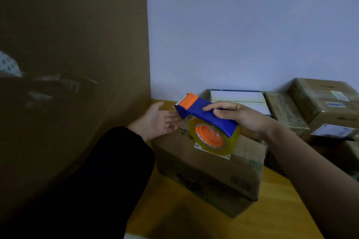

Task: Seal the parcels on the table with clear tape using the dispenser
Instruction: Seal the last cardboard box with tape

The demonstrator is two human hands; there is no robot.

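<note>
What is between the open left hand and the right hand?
In the head view, the orange-capped front of the blue plastic tape dispenser, held by the right hand.

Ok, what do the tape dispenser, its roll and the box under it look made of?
Tape dispenser: seemingly hard moulded plastic, smooth blue with orange parts. Tape roll: clear, faintly yellow glossy film, the orange core showing through. Cardboard box: matte brown cardboard, likely corrugated.

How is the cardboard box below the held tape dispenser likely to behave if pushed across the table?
The box looks low and wide, so it would probably slide on the smooth wooden table rather than tip. Its cardboard walls look slightly creased, so they may give a little under a push. Its weight cannot be told.
</note>
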